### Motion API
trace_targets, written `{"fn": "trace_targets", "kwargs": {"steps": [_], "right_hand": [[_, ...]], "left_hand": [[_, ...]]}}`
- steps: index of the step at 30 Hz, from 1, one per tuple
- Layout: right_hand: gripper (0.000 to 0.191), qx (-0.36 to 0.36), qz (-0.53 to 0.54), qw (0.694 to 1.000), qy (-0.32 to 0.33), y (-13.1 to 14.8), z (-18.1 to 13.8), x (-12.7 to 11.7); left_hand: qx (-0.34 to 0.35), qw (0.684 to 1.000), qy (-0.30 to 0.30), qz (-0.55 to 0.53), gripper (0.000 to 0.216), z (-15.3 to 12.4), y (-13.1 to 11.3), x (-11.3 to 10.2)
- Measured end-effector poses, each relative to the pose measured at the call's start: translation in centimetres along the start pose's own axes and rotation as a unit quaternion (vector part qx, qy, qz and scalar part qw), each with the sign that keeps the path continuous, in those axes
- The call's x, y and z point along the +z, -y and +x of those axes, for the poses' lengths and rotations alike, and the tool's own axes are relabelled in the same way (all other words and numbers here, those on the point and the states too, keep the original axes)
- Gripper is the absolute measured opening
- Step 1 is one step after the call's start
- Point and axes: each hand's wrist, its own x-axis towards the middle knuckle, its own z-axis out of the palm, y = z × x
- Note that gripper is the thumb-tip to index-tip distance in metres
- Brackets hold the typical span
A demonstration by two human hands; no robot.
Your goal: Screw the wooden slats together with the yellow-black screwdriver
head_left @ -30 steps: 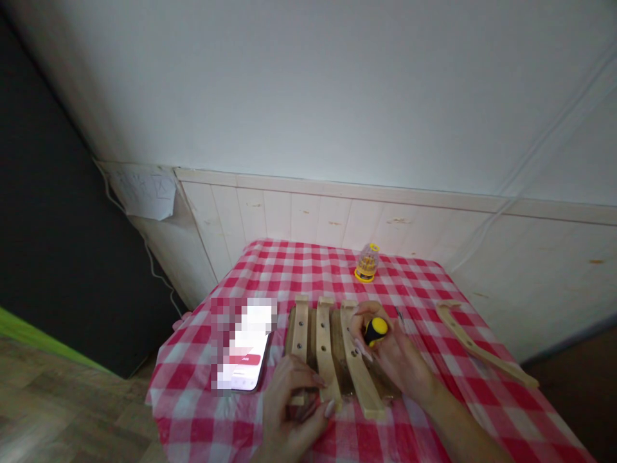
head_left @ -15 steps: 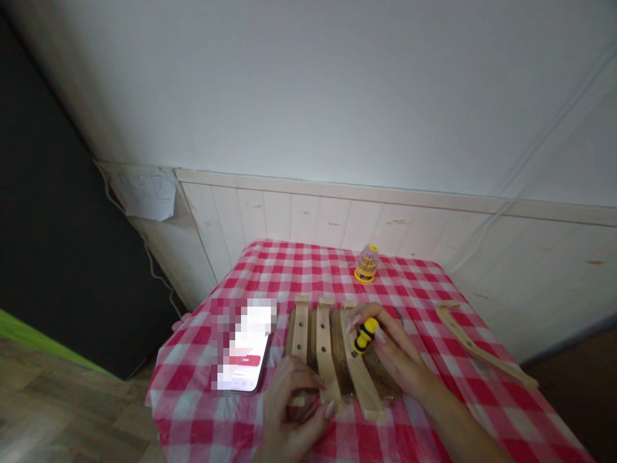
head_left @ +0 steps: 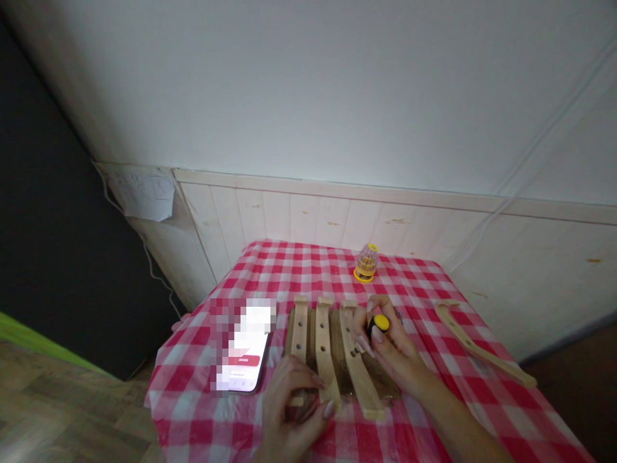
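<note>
My right hand (head_left: 385,341) is closed around a screwdriver (head_left: 380,323) with a yellow and black handle. The handle's end faces me, and its shaft leans toward a screw hole in the right-hand wooden hook (head_left: 365,386). Three pale curved hooks lie side by side across a brown wooden board (head_left: 340,360), the left one (head_left: 299,329) and the middle one (head_left: 322,331) each showing two dark screw holes. My left hand (head_left: 294,399) is closed on the near end of the middle hook, thumb on one side and fingers on the other; it covers the board's near left corner.
A lit phone (head_left: 248,366), partly blurred out, lies left of the board. Behind stands a clear bit holder (head_left: 366,263) with a yellow base. Another curved wooden hook (head_left: 482,350) rests at the right on the checked tablecloth (head_left: 303,263). A panelled wall (head_left: 318,215) borders the table's back.
The screwdriver has tipped, so its handle end now points more toward me and to the right. My right fingers have shifted round it. My left hand stays in place.
</note>
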Motion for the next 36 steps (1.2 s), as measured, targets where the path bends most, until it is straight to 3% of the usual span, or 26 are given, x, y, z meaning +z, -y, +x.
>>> {"fn": "trace_targets", "kwargs": {"steps": [5,18,26,36], "right_hand": [[0.044,0.041,0.039,0.998,-0.008,0.8,0.2,0.8],[0.037,-0.021,-0.044,0.998,0.042,0.2,-0.1,-0.4],[0.033,0.005,-0.003,1.0,0.016,0.4,0.1,0.0],[0.046,0.054,0.036,0.997,-0.034,0.5,0.5,0.5]], "left_hand": [[-0.003,1.0,-0.002,0.002,0.019,0.1,-0.1,-0.1],[-0.006,1.0,-0.002,0.0,0.017,-0.2,0.0,-0.1],[-0.01,1.0,0.0,-0.002,0.016,-0.4,0.2,-0.1],[-0.01,1.0,0.003,-0.004,0.016,-0.4,0.2,-0.1]]}}
